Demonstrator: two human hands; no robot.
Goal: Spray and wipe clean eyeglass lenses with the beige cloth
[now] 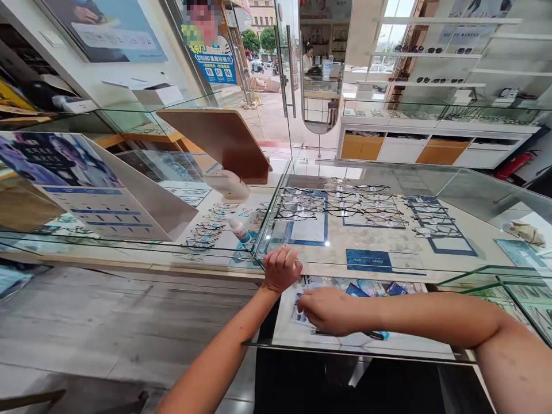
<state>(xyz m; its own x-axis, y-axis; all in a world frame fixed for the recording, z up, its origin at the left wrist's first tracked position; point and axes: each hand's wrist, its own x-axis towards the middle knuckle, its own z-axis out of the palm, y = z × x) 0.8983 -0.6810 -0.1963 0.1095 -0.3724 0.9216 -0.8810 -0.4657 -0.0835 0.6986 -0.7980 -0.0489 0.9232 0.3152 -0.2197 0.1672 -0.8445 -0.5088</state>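
Note:
My left hand is closed, its fingers curled at the front corner of the glass display counter. A ring shows on one finger, and whatever the hand may grip is hidden. Above a pulled-out drawer, my right hand has its fingers bent down and inward; their tips and anything in them are out of sight. Blue and white packets lie inside the drawer, partly covered by my forearm. A dark, slim item with a bright blue end pokes out below my right wrist.
Rows of eyeglasses stand under the glass, with a blue card before them. To the left are a calendar stand, a brown-backed board and a white bottle. Green-edged glass borders the right side.

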